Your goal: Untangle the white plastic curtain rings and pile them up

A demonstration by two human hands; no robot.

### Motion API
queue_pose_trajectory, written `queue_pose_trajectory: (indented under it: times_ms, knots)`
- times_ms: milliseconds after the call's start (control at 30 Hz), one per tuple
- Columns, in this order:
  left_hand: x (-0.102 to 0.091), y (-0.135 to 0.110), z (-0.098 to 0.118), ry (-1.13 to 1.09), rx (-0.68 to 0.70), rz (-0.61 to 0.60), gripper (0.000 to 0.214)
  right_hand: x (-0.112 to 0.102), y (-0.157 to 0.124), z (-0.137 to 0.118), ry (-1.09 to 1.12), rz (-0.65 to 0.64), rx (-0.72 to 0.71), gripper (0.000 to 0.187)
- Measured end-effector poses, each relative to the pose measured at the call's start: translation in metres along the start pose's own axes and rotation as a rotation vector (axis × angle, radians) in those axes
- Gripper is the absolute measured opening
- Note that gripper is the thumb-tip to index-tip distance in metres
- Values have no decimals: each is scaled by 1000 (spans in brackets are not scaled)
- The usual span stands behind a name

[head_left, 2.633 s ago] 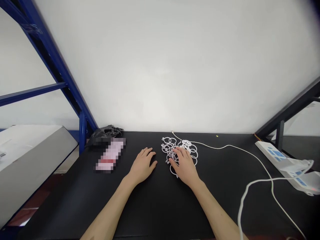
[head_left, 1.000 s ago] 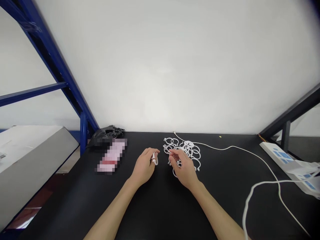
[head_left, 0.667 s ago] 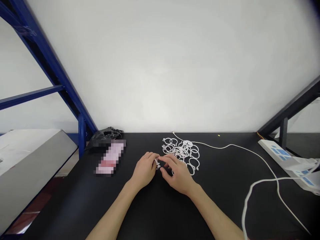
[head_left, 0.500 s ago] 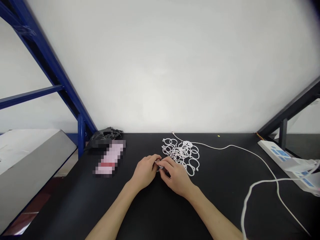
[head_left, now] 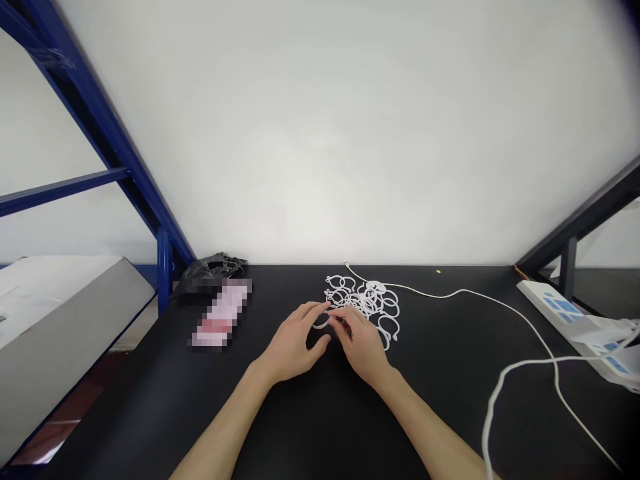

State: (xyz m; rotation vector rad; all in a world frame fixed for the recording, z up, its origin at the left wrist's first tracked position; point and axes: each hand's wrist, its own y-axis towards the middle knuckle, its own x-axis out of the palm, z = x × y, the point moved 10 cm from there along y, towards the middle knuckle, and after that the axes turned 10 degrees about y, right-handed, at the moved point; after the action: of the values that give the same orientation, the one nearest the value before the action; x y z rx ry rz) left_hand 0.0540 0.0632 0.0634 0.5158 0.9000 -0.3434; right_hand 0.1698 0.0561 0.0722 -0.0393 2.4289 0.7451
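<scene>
Fingertips (head_left: 334,321) of the right hand (head_left: 365,347) appear pinched together on one white ring (head_left: 321,326), held just above or on the black tabletop (head_left: 320,427) between the two hands. On the left hand (head_left: 293,343), thumb and fingers are spread apart around the ring's near side; whether the index finger touches it, I cannot tell. Loose white rings (head_left: 367,303) overlap in a pile just beyond the right hand. The step in hand looks like adjusting this single ring; that seems to call for a steady right pinch and light left-hand support.
</scene>
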Motion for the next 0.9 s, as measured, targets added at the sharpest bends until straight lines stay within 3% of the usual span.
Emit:
queue_pose_trajectory:
  times_ms: [133, 467, 900]
  knots:
    - [3, 1, -7, 11, -48, -2, 47, 3, 0, 2, 42, -22, 16, 17]
    - [-11, 1, -15, -31, -70, 100, 43, 3, 2, -4, 149, -21, 12, 21]
    - [-17, 0, -9, -22, -32, 131, 43, 0, 3, 5, 164, 14, 92, 15]
